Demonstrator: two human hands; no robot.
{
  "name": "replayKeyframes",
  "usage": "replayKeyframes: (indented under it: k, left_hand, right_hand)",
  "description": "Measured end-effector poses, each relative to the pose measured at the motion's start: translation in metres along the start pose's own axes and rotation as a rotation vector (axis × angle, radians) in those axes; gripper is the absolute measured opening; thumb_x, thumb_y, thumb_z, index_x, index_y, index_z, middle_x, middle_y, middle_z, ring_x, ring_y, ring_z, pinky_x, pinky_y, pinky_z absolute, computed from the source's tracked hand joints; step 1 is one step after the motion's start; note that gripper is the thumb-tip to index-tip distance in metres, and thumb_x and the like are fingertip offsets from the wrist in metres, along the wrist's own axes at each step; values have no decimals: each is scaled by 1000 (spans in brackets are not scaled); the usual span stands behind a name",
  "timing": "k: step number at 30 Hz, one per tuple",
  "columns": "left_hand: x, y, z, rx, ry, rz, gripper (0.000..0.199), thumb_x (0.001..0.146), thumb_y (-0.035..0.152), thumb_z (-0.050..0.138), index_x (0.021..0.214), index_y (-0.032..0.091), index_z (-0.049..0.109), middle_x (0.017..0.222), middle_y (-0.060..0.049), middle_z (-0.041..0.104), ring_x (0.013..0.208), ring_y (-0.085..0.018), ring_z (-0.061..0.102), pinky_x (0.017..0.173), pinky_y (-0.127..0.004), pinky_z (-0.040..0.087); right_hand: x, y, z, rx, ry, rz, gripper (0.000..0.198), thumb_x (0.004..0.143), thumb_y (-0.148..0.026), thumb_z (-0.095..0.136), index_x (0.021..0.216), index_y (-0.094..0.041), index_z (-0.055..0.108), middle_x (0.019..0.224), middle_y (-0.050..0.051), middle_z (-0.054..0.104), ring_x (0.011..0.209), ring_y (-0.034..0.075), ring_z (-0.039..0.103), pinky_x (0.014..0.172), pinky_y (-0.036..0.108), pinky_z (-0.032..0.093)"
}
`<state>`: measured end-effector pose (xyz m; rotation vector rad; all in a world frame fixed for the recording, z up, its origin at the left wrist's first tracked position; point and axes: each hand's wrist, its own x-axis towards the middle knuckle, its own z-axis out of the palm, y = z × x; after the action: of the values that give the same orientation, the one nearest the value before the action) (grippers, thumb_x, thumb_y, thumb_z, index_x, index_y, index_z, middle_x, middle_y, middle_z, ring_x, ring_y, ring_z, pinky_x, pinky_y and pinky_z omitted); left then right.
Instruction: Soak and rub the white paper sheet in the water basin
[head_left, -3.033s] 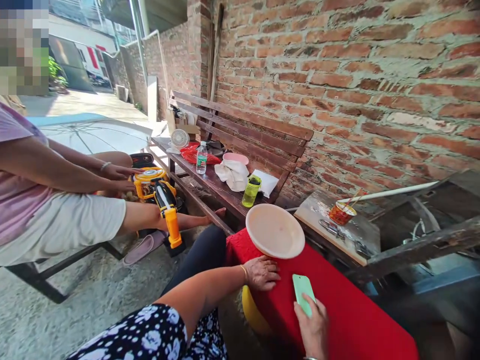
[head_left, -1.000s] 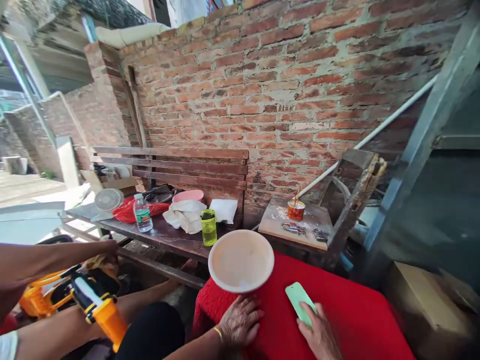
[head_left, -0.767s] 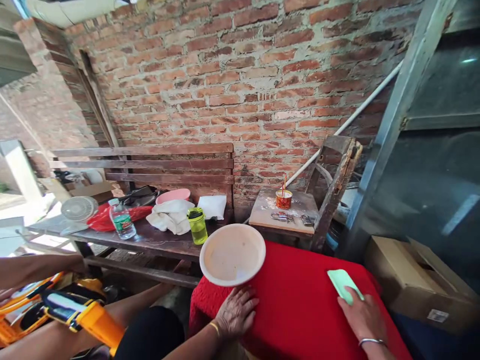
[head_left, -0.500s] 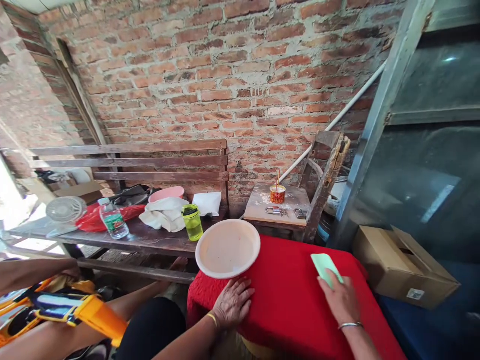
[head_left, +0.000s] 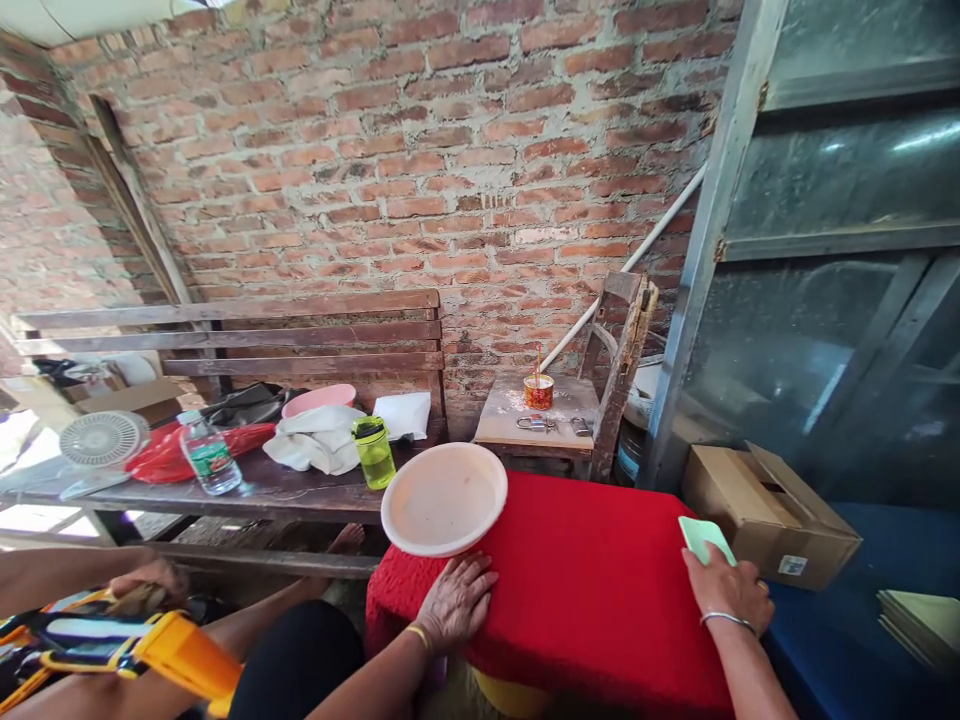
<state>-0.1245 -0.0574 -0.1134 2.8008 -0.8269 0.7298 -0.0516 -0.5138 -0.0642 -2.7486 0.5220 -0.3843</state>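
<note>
My left hand (head_left: 456,605), with a yellow band at the wrist, lies flat on the red cloth (head_left: 577,590) with its fingers spread. Just beyond its fingertips stands a wide, shallow white basin (head_left: 444,500), tilted slightly toward me. At the cloth's right edge, my right hand (head_left: 726,590) is closed on a flat pale green rectangular piece (head_left: 705,538); its exact kind is unclear. A silver bangle circles that wrist. Right of it, a stack of thin pale pieces (head_left: 922,625) rests on a dark blue surface (head_left: 810,640).
A cardboard box (head_left: 776,520) stands beyond my right hand. On the bench (head_left: 300,495) are a green bottle (head_left: 373,455), a water bottle (head_left: 210,455), white cloth and a fan (head_left: 103,440). A chair (head_left: 540,425) holds a red tin and padlocks. Another person sits at left.
My right hand has carried the pale green piece rightward to the cloth's edge by the box. The view has turned right, showing the stack. My left hand stays on the cloth.
</note>
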Motion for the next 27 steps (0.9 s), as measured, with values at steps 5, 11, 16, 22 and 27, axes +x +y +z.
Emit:
replayKeyframes:
  k: [5,11,16,22,27]
  left_hand:
    - [-2,-2,2,-7,-16,-5,34,90,23,54,122,28,67,130,-4,67,122,-22,60,107,-40,46]
    - [-3,-3,1,7,-24,12,36,91,22,53,123,29,66,131,-3,66,121,-22,61,106,-40,47]
    - [-2,-2,0,17,-43,-3,36,90,22,53,123,29,66,131,-4,66,122,-23,60,107,-41,47]
    - [-1,-1,-1,11,-6,9,33,92,24,53,122,29,66,130,-3,66,121,-22,61,105,-40,47]
    - [-1,0,-3,11,-3,12,32,92,25,53,122,29,65,128,-3,67,120,-23,61,104,-40,47]
  right_hand:
    - [-33,-71,21,-44,-51,-253,52,93,-45,40,132,-20,65,103,18,64,91,36,64,83,47,46]
    - [-68,-140,48,-38,-200,-503,38,91,-43,57,128,-40,64,116,6,64,108,26,61,94,37,44]
    - [-22,-70,22,-176,-187,-188,45,96,-46,45,134,-28,62,119,16,61,103,30,63,86,41,45]
    - [4,-43,-3,-144,-108,94,59,99,-52,29,136,-19,61,111,23,61,98,35,64,76,43,45]
    - [-18,-134,21,-61,-186,-238,45,94,-47,48,130,-25,64,115,13,61,105,29,61,88,39,45]
